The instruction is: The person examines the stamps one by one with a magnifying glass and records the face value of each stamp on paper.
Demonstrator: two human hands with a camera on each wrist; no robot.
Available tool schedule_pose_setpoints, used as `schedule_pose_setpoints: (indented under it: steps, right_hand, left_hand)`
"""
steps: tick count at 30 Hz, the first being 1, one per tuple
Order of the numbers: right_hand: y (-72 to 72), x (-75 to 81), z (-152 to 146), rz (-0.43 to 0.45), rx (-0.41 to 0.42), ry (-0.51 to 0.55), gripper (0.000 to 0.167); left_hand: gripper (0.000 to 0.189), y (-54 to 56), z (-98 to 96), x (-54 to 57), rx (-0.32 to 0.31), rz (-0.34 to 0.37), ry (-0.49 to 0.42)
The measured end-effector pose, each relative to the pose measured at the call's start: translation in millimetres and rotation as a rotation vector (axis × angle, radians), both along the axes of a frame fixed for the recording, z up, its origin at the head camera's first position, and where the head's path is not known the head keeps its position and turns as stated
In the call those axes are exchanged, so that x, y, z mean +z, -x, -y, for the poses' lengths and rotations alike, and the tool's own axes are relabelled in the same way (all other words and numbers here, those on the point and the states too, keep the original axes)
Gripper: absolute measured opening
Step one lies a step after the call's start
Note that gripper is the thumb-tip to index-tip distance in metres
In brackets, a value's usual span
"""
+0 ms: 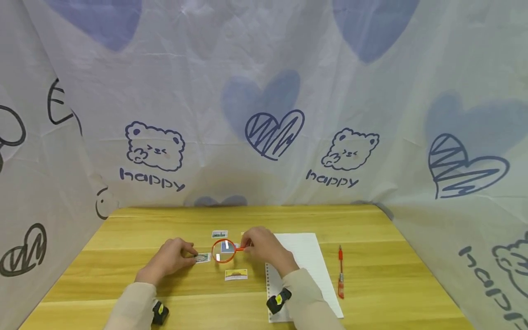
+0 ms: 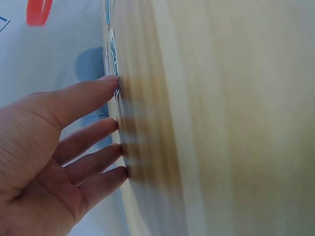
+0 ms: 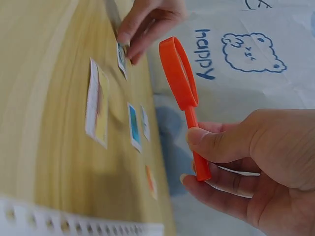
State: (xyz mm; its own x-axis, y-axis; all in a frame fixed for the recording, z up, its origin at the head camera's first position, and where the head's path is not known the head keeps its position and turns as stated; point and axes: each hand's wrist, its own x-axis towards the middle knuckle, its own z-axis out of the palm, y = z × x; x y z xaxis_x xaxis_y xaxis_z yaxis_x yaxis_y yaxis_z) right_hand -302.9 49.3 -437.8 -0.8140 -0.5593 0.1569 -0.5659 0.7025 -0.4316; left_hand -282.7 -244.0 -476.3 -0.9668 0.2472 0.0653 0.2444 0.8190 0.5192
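My right hand (image 1: 264,247) pinches the thin handle of a red magnifying glass (image 3: 179,78) between thumb and fingers. Its round lens is raised above the table, and in the head view it overlaps a blue stamp (image 3: 134,128). Left of the lens, my left hand (image 1: 171,259) has thumb and index finger at the near end of a small greenish stamp (image 1: 203,258), which lies at the tabletop. The other left fingertips (image 2: 118,150) rest along the wood; the index finger is hidden behind the thumb in the left wrist view.
A yellow stamp (image 1: 236,274) lies nearer me, another stamp (image 1: 220,234) farther back. Beneath my right forearm is a lined, hole-punched sheet of paper (image 1: 317,270), with a red pen (image 1: 341,272) to its right. A printed cloth (image 1: 214,146) hangs behind the wooden table (image 1: 371,275).
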Motion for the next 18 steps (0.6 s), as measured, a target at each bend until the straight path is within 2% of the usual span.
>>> schedule_pose_setpoints:
  steps: [10, 18]
  right_hand:
    - [-5.4, 10.6, -45.0, -0.092, -0.015, 0.002, 0.008]
    - [-7.1, 14.8, -74.4, -0.065, -0.074, 0.026, 0.009]
  left_hand:
    - [0.013, 1.4, -0.3, 1.5, 0.003, 0.004, 0.011]
    - [0.014, -0.5, -1.0, 2.7, -0.004, 0.002, 0.011]
